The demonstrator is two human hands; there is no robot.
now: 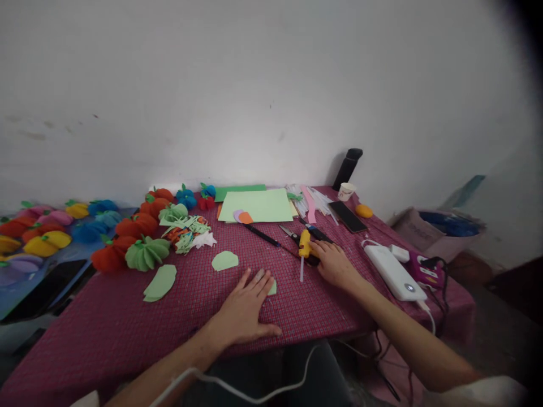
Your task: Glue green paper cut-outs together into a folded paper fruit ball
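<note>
On the checked cloth (114,333), our L hand (245,305) lies spread over green paper (273,288); R hand (335,263) at yellow glue gun (304,243), can't tell grip. Dragging L could crease paper.

No readable text, blurred marks on paper cup (345,193) and bag (419,233)

Closed above by a pale wall (271,85), stained at upper left. Furnished below with a cloth-covered table (110,330). Dim over the floor (494,330), lower right.
</note>
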